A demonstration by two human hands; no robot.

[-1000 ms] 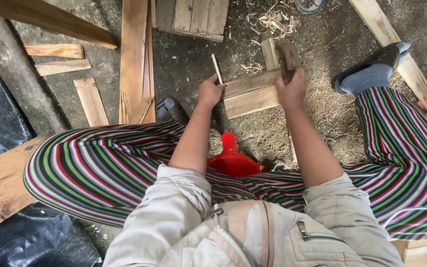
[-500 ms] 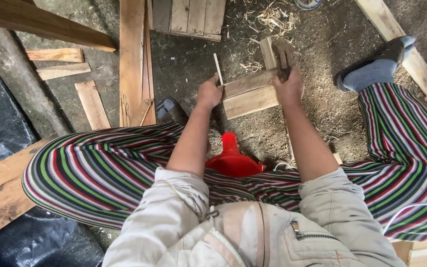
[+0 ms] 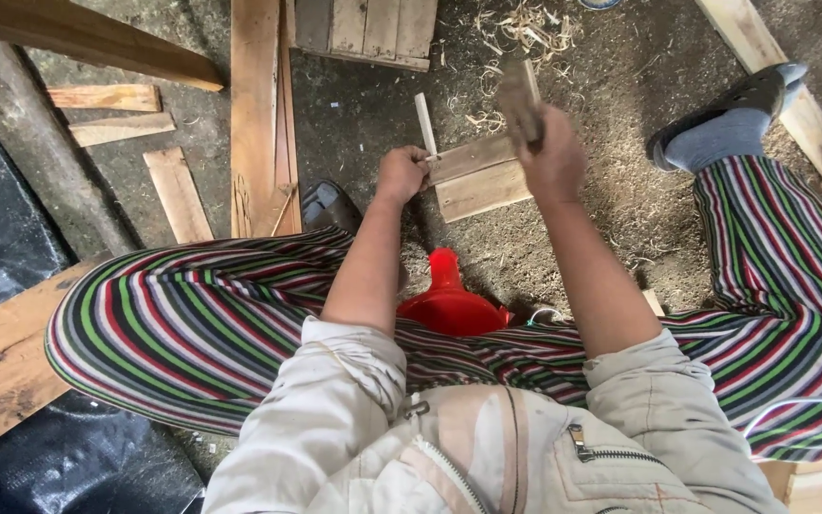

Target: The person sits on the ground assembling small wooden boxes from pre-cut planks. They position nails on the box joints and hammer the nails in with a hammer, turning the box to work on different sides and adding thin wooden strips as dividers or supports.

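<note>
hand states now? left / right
Left hand: closed, holding a thin pale stick against the wooden block.
Right hand: closed around a dark tool.

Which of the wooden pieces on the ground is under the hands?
The short board between the left hand and right hand; the other offcuts lie left, untouched.

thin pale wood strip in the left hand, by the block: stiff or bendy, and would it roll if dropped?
Probably stiff but easy to snap: the wood strip is far thinner than the wooden block it stands against. Likely very light, since the left hand steadies it at its lower end alone. It looks flat-sided, so it should lie still rather than roll.
</note>
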